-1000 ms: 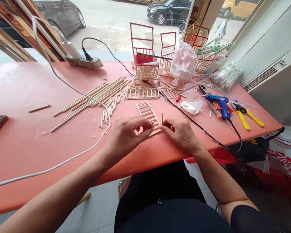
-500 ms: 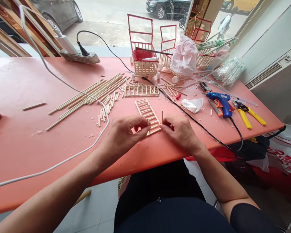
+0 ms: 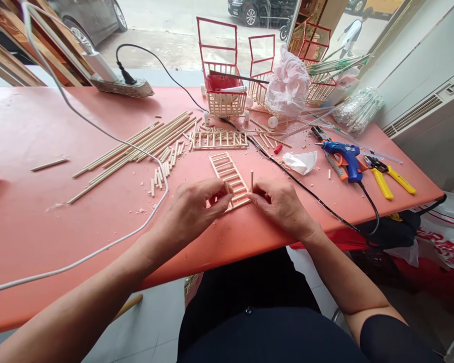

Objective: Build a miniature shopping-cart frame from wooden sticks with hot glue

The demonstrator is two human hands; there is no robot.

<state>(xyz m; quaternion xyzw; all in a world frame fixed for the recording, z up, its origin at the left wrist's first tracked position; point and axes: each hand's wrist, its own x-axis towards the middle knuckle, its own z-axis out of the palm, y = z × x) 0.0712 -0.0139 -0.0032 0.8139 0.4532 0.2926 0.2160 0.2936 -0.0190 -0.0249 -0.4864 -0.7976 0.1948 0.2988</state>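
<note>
A small ladder-like frame of wooden sticks (image 3: 224,165) lies flat near the table's front edge, between my two hands. My left hand (image 3: 196,204) pinches a short wooden stick (image 3: 227,187) over the frame's near left corner; fingers hide much of it. At the near right corner, a second short stick (image 3: 252,179) stands upright, held between the thumb and fingers of my right hand (image 3: 282,204). Whether either stick's lower end touches the frame I cannot tell. Beyond it lies another slatted stick frame (image 3: 220,147).
Long wooden sticks (image 3: 136,146) and short cut pieces (image 3: 168,164) lie left of centre. A blue glue gun (image 3: 342,156) and yellow-handled pliers (image 3: 382,182) rest at right. Small stick-built carts (image 3: 227,104) stand behind. A white cable (image 3: 151,220) and black cord (image 3: 298,179) cross the table.
The stick in my left hand has shifted slightly left and leans more. My right hand keeps its stick upright in nearly the same place. The whole view has moved a little.
</note>
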